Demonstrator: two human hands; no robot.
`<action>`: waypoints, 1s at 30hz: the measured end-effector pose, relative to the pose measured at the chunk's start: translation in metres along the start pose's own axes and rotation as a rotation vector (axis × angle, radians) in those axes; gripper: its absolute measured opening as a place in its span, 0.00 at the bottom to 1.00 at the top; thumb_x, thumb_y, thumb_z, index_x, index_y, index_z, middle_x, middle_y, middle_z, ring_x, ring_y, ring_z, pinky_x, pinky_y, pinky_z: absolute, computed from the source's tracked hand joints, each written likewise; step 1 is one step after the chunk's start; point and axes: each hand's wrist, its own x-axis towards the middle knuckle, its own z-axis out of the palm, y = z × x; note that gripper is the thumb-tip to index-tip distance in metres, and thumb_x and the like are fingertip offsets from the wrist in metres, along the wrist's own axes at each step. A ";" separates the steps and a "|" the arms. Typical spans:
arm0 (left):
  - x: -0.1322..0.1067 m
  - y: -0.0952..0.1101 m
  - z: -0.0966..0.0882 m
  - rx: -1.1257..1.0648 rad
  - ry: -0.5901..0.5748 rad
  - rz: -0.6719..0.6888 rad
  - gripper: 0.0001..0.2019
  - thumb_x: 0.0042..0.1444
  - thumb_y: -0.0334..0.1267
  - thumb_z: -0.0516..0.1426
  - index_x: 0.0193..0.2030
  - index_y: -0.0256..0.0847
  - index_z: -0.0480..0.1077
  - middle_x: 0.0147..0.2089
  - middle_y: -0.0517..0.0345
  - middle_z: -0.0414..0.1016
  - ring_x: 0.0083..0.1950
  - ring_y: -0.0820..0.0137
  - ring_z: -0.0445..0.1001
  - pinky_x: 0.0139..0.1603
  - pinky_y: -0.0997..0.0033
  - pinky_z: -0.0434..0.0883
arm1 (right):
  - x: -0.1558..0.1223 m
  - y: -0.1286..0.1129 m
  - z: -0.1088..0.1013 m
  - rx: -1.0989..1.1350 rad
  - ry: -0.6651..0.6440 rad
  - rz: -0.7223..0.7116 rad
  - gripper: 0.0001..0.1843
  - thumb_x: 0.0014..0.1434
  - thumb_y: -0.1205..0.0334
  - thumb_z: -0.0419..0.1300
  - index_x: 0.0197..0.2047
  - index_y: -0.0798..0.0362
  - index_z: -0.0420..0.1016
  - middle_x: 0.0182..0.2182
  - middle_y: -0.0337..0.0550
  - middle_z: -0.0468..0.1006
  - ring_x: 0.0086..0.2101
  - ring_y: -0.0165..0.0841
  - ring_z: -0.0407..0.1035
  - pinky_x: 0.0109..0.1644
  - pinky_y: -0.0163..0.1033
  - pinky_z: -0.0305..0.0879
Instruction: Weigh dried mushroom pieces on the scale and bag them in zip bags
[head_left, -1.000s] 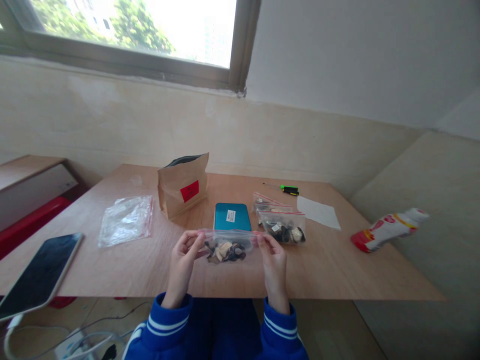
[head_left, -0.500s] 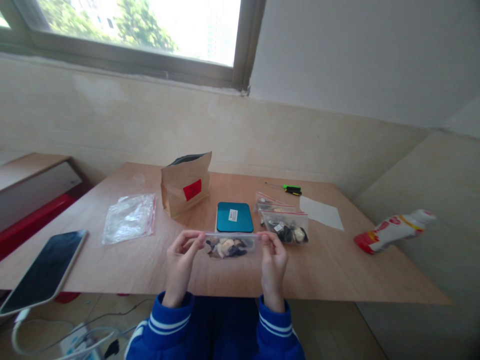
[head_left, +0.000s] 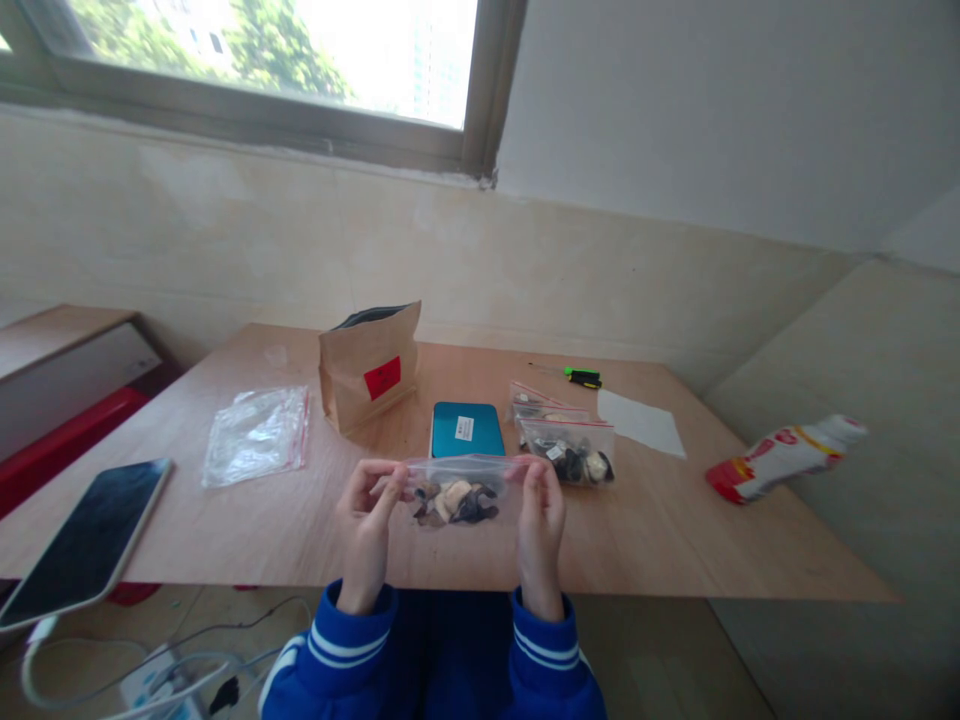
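Between my hands is a clear zip-lock bag (head_left: 454, 500) with dark and pale dried pieces in it, perhaps dried mushrooms. My left hand (head_left: 369, 520) pinches its top left corner between thumb and fingers. At the top right corner, my right hand (head_left: 540, 525) grips it the same way. The bag's reddish seal strip runs along the top, level between the hands. Just behind it lies a teal scale (head_left: 469, 430) with a white label, its near edge covered by the bag. Filled zip-lock bags (head_left: 568, 452) lie to the right of the scale.
A brown paper pouch (head_left: 370, 370) stands open behind. Flat clear bags (head_left: 256, 437) and a phone (head_left: 90, 540) lie left. On the right are a screwdriver (head_left: 581, 376), white paper (head_left: 641, 422) and a red-and-white bottle (head_left: 786, 458). The wooden table's (head_left: 660, 560) front edge is close.
The held bag's face has tipped more toward me, so more of its contents shows. My hands have drawn slightly closer together, and the top edge now bows a little.
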 end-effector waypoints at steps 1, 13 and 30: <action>0.000 0.001 0.001 -0.002 0.000 0.002 0.10 0.53 0.44 0.62 0.32 0.39 0.70 0.29 0.62 0.75 0.29 0.73 0.73 0.31 0.75 0.70 | 0.001 0.000 0.000 0.004 -0.032 -0.005 0.22 0.63 0.42 0.49 0.35 0.52 0.71 0.28 0.39 0.74 0.33 0.34 0.69 0.44 0.40 0.63; 0.003 0.004 0.000 0.012 -0.055 -0.034 0.11 0.53 0.45 0.61 0.34 0.39 0.70 0.31 0.60 0.76 0.33 0.71 0.76 0.33 0.74 0.73 | 0.004 0.011 -0.003 0.029 -0.085 0.130 0.16 0.55 0.48 0.62 0.32 0.54 0.76 0.28 0.41 0.78 0.33 0.35 0.72 0.42 0.41 0.67; 0.003 0.004 0.000 0.086 -0.002 0.011 0.13 0.56 0.49 0.59 0.36 0.40 0.69 0.31 0.61 0.72 0.30 0.73 0.72 0.33 0.74 0.70 | -0.004 -0.004 0.001 -0.081 -0.055 -0.061 0.14 0.57 0.51 0.60 0.28 0.53 0.73 0.26 0.40 0.76 0.31 0.34 0.70 0.38 0.39 0.67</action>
